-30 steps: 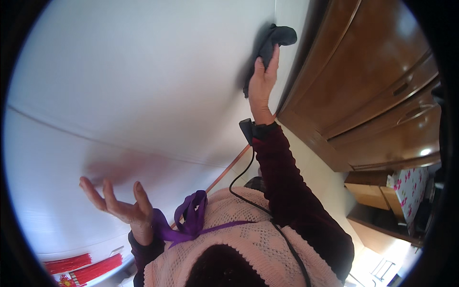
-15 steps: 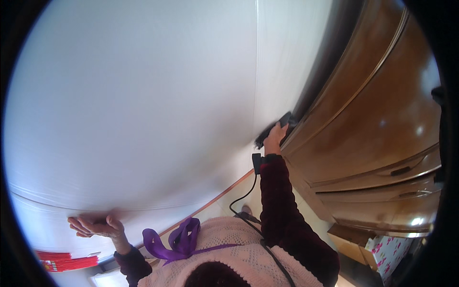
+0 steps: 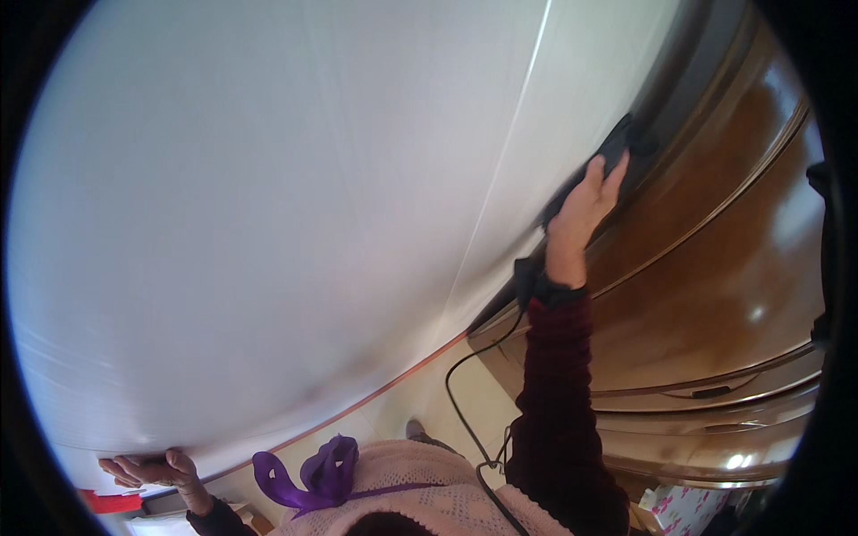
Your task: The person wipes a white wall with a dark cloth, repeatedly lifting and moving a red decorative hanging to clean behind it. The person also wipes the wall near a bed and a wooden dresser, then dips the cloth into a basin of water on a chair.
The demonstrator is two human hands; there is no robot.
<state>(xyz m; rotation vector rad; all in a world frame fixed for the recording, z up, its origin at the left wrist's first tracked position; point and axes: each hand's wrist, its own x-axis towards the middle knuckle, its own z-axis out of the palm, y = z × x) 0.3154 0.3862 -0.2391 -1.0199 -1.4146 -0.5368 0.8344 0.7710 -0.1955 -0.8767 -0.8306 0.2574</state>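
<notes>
While the right hand (image 3: 581, 213) reached out at arm's length, it was grasping a dark cloth (image 3: 615, 143) between thumb and fingers, though part of that hold was hidden. The cloth lay under the palm and poked out past the fingertips, against the edge of the white surface (image 3: 268, 223) that spread left of the grip. Glossy brown wood (image 3: 706, 304) stood just to the right of it. Well off to the grip's lower left, the left hand (image 3: 150, 468) held nothing visible, its fingers loosely curled beside the white surface; whether they touched it, I could not tell.

The cloth looked light, soft and hard to break, likely to bunch or slide on so smooth a face; its thick middle, pressed flat under spread fingers, seemed the best hold, with no loose end trailing.

Compared with half a second earlier, the grip and cloth were farther out from the torso, and the left hand sat nearer the view's lower edge. The cloth remained in the right hand.
</notes>
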